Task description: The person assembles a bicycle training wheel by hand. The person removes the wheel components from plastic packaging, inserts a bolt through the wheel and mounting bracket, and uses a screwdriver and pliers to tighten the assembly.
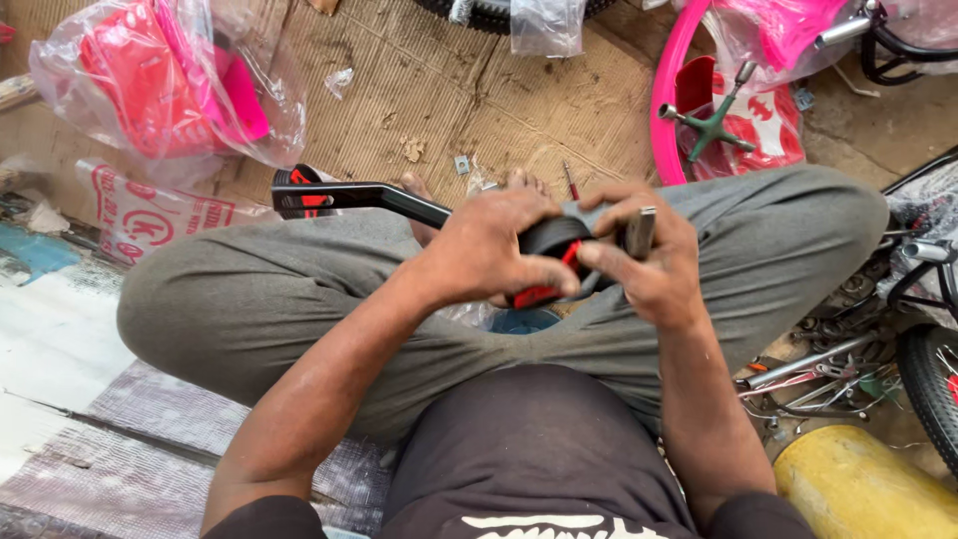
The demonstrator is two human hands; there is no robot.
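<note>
Single head-worn camera, steep downward view over the wearer's crossed legs (pixel 299 299), close on both hands, cardboard floor (pixel 449 90) ahead, no second view.

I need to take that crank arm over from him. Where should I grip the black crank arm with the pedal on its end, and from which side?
Grip the black crank arm on its bare straight middle, coming from above on the person's left. That stretch sticks out free over the knee; the left hand and right hand cover the near end, and the black-and-red pedal bulks up the far end.
</note>
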